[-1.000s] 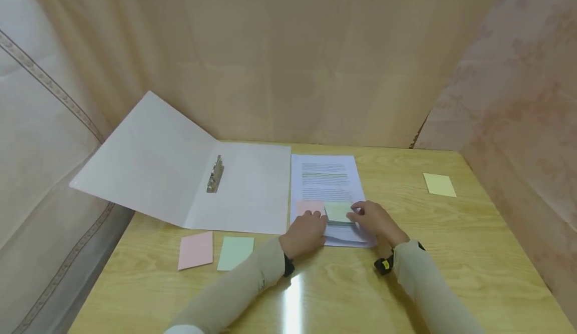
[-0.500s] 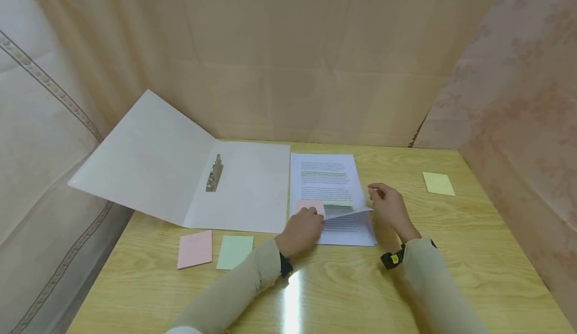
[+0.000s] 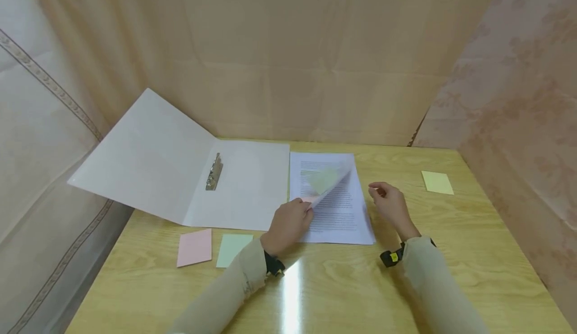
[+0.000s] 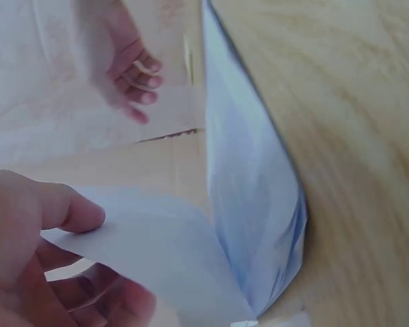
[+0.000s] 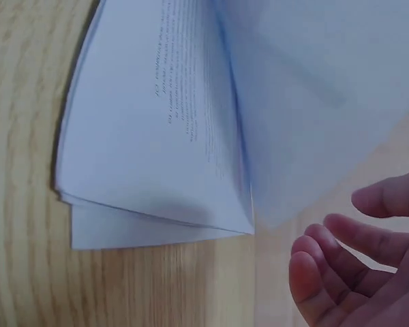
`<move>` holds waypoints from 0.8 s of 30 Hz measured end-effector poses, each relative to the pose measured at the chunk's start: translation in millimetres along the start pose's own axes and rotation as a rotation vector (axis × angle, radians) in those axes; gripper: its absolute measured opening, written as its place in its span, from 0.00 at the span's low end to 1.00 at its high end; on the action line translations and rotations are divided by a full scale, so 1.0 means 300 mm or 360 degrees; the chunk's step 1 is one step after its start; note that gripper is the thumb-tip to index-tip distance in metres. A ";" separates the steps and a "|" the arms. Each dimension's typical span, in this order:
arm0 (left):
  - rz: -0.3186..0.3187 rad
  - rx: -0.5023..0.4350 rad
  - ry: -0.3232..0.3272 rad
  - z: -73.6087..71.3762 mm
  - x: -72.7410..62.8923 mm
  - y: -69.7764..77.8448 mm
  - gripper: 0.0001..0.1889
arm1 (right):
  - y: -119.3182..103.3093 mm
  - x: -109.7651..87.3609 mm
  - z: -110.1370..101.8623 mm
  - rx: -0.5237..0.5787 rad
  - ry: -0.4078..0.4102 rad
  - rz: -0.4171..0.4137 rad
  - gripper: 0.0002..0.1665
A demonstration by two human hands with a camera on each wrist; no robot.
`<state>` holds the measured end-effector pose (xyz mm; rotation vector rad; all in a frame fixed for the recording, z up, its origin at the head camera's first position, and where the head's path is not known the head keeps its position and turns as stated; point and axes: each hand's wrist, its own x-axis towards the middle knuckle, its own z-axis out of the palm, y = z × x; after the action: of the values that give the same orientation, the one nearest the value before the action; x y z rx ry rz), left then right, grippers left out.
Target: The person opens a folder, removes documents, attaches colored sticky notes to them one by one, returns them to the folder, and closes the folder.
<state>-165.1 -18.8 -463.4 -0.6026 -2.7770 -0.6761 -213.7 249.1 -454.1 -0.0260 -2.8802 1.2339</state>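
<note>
My left hand pinches the lower edge of the top printed sheet between thumb and fingers. The sheet is lifted and bends up off the stack of printed papers. A pale green sticky note shows blurred on the raised sheet, and part of a pink sticky note shows by the left fingertips. To the right of the stack, my right hand hovers with loosely bent fingers and holds nothing. In the right wrist view its fingers are apart from the paper.
Left of the stack lies an open white folder with a metal clip. Pink notes and green notes lie in front of it. A yellow note pad is at the right of the wooden table.
My right hand has drawn back to the right from the notes on the sheet. My left hand has moved slightly left and up, and the top sheet has risen off the stack.
</note>
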 end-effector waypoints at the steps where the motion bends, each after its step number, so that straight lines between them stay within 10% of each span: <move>1: -0.0002 -0.0011 0.0051 -0.010 -0.002 -0.002 0.13 | -0.002 0.001 0.004 -0.0020 -0.0018 -0.0005 0.21; 16: -0.0419 -0.0434 0.0300 -0.100 -0.030 -0.082 0.17 | 0.021 0.006 0.095 -0.0278 -0.0617 -0.0114 0.28; 24: -0.0505 -0.0468 0.0467 -0.136 -0.050 -0.146 0.25 | 0.016 -0.003 0.114 -0.0441 -0.0655 -0.0201 0.31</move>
<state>-166.4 -79.0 -449.5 -0.0916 -2.5343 -1.1506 -213.2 227.6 -481.3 0.4525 -3.3125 0.8993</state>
